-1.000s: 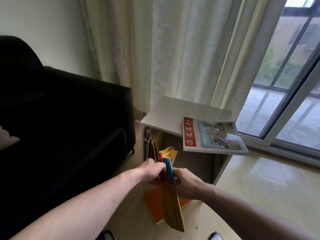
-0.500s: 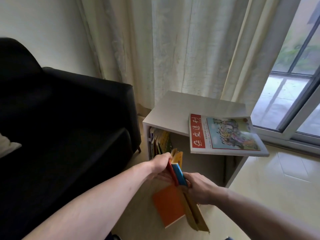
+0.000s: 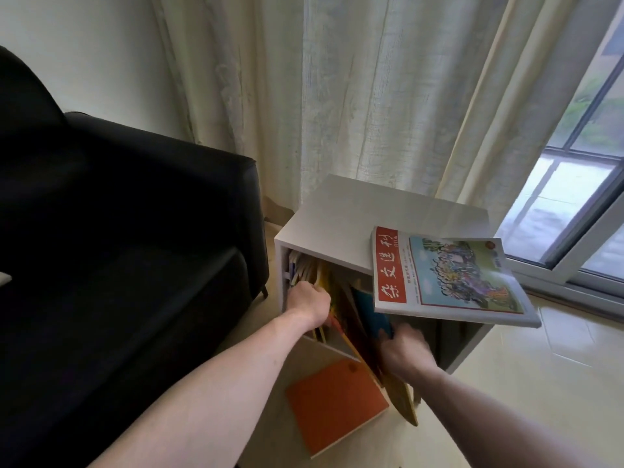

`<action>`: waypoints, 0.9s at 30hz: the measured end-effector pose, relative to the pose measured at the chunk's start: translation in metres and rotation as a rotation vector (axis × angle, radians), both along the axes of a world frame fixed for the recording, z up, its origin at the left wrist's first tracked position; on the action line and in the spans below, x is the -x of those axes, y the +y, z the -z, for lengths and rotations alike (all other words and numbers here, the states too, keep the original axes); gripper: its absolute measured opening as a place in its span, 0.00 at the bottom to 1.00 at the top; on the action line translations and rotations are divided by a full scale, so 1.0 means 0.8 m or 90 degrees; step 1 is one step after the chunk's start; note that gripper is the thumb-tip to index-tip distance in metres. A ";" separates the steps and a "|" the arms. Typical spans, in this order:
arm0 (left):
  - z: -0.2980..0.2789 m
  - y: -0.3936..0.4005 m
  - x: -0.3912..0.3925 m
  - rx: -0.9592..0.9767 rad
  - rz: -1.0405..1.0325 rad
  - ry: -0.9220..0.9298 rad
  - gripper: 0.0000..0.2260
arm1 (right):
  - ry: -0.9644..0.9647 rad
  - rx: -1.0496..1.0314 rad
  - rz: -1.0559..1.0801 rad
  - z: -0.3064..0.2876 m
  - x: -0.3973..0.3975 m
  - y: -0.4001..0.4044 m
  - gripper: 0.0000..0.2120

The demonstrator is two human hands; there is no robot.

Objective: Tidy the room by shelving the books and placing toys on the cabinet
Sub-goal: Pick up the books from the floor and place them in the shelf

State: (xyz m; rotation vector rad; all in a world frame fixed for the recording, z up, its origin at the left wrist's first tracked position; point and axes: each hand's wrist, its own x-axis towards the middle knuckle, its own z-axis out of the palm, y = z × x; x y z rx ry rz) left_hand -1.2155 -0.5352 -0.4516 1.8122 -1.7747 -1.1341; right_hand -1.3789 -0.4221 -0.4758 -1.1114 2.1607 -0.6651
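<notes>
Since the earlier frame both hands have advanced into the white cabinet (image 3: 324, 217) opening. Left hand (image 3: 309, 304) curled against the shelved books (image 3: 314, 270). Right hand (image 3: 405, 349) grips the blue book (image 3: 373, 310), tilted, partly inside; blurred.

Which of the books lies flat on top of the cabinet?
The magazine with the red title strip, overhanging the white cabinet; the other books stand inside the shelf or lean by the hands.

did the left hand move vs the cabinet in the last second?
Yes. The left hand went forward, from in front of the cabinet into its opening, up against the shelved books.
</notes>
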 end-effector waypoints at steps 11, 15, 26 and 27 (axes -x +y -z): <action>0.026 -0.018 0.018 0.065 -0.071 -0.096 0.11 | -0.097 0.032 0.101 0.024 -0.042 -0.039 0.05; 0.037 -0.019 0.022 0.055 -0.119 -0.090 0.10 | -0.111 0.026 0.128 0.035 -0.064 -0.059 0.10; 0.058 -0.034 0.017 0.120 -0.120 -0.052 0.09 | -0.171 0.095 0.068 0.052 -0.070 -0.101 0.17; 0.059 -0.035 0.014 0.124 -0.116 -0.059 0.09 | -0.170 0.061 0.060 0.055 -0.068 -0.101 0.17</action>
